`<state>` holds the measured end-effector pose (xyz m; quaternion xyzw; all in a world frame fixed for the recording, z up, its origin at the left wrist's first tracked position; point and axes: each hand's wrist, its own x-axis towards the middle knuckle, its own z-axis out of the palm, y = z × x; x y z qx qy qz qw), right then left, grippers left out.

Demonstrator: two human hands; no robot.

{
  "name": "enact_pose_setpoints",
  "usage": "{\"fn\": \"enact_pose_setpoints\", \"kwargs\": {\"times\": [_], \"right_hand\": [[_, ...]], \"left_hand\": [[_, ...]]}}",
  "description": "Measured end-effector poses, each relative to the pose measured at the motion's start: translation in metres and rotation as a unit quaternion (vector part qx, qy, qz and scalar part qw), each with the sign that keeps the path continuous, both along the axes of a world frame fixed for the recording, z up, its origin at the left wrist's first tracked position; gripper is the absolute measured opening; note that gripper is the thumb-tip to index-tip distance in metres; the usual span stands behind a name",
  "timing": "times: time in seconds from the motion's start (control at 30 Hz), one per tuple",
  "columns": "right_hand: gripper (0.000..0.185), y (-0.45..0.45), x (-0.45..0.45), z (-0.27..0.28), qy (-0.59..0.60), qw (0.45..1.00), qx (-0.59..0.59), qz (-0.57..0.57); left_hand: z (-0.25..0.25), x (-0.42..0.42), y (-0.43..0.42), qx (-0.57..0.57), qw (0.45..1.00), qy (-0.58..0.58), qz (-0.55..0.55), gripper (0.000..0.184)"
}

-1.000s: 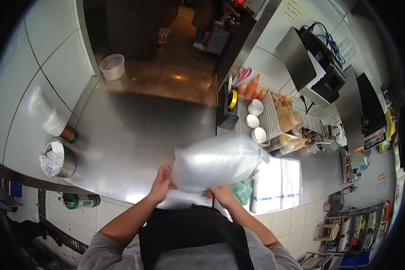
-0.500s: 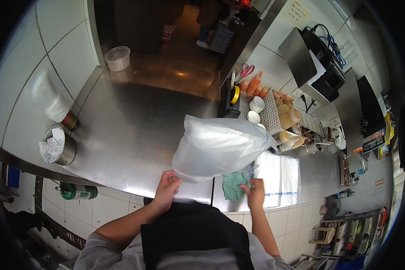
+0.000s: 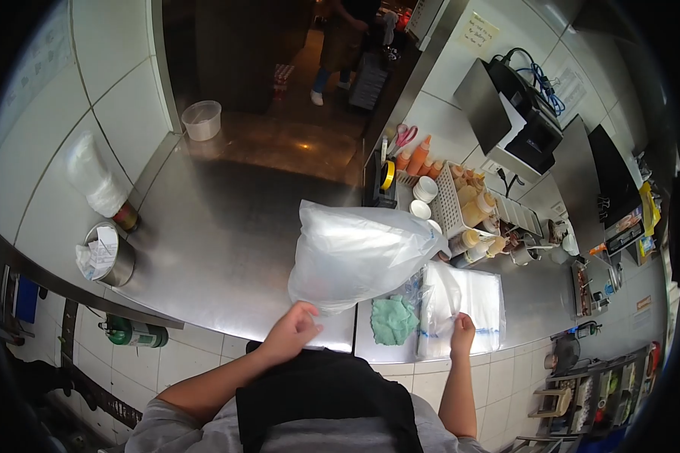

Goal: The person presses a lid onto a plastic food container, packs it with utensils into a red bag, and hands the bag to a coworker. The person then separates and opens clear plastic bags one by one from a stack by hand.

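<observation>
A filled, cloudy white plastic bag point(image 3: 363, 253) rests on the steel counter in front of me, its contents not visible. By its lower left edge is my left hand point(image 3: 293, 331), fingers loosely curled with a gap at the thumb; no hold on the bag shows. To the right lies a stack of flat clear plastic bags point(image 3: 480, 298) with a blue stripe. My right hand point(image 3: 463, 334) pinches the near edge of the top plastic bag point(image 3: 442, 291), whose film is raised and creased. Between the hands sits a crumpled green cloth point(image 3: 394, 320), touched by neither.
A white basket point(image 3: 451, 200) of sauce bottles and stacked white cups point(image 3: 426, 189) stand behind. A metal bin point(image 3: 117, 260) with papers is at left, a clear tub point(image 3: 202, 121) at the far end. Beyond the opening stands another person point(image 3: 340, 45).
My right hand has left the green cloth and moved right onto the flat bags, lifting film there. My left hand has shifted slightly right and down beside the filled bag.
</observation>
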<state>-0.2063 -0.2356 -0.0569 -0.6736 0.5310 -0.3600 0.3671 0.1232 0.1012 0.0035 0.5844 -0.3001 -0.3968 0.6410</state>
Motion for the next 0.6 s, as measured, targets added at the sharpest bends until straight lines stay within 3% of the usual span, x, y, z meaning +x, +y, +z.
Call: {"fn": "enact_pose_setpoints", "kwargs": {"times": [0.03,0.07,0.13,0.2,0.27,0.33,0.4,0.47,0.53,0.6], "right_hand": [[0.018,-0.001,-0.003,0.016,-0.141,0.978,0.142,0.058],[0.018,0.015,0.005,0.047,-0.144,0.978,0.141,0.058],[0.015,0.062,0.049,0.121,-0.181,0.908,0.302,0.226],[0.019,0.098,0.07,0.145,-0.108,0.843,0.322,0.418],[0.026,0.125,0.086,0.145,0.005,0.792,0.151,0.592],[0.029,0.135,0.096,0.167,0.035,0.777,0.174,0.604],[0.031,0.14,0.095,0.187,0.064,0.762,0.194,0.615],[0.034,0.144,0.09,0.2,-0.062,0.848,0.121,0.512],[0.031,0.149,0.088,0.211,-0.086,0.853,0.133,0.497],[0.028,0.152,0.096,0.22,0.056,0.87,-0.031,0.489]], "left_hand": [[0.014,0.001,-0.005,0.02,0.995,-0.048,-0.083,0.027],[0.028,-0.002,-0.009,0.045,0.981,-0.093,-0.166,0.031],[0.06,-0.013,-0.032,-0.089,0.927,-0.306,-0.199,0.043],[0.101,-0.031,-0.055,-0.221,0.859,-0.436,-0.15,0.049],[0.108,-0.035,-0.072,-0.216,0.83,-0.474,-0.202,0.048],[0.112,-0.035,-0.077,-0.207,0.797,-0.51,-0.25,0.048],[0.112,-0.03,-0.073,-0.03,0.85,-0.404,-0.335,0.047],[0.105,-0.028,-0.072,-0.045,0.859,-0.421,-0.287,0.043],[0.109,-0.028,-0.073,-0.012,0.887,-0.387,-0.251,0.039],[0.117,-0.031,-0.076,-0.01,0.894,-0.377,-0.244,0.038]]}}
